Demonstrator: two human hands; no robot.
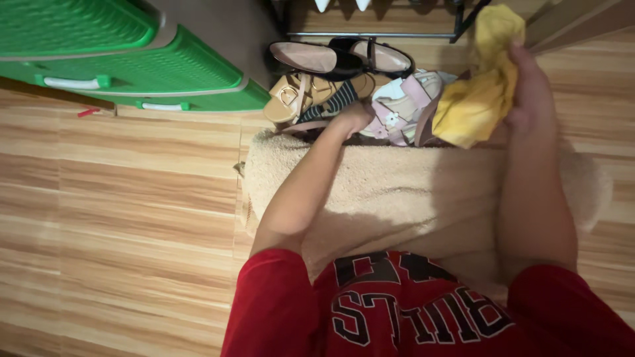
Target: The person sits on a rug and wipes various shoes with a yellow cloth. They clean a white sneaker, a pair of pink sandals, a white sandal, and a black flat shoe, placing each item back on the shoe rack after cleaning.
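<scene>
My right hand (pixel 529 92) is raised and grips a crumpled yellow cloth (pixel 479 92) that hangs over the shoe pile. My left hand (pixel 354 118) reaches down into the pile, its fingers closed on a dark striped sandal (pixel 331 102) beside a tan sandal with a round gold buckle (pixel 286 99). A pink and white strapped sandal (pixel 403 106) lies between my hands. Black and beige flat sandals (pixel 344 58) sit just behind. A beige fluffy mat (pixel 397 185) lies under my arms.
A green plastic drawer unit (pixel 132 59) with white handles stands at the upper left. A metal shoe rack (pixel 370 33) is behind the pile. Wood-pattern flooring (pixel 119 218) spreads to the left. My red shirt (pixel 423 311) fills the bottom.
</scene>
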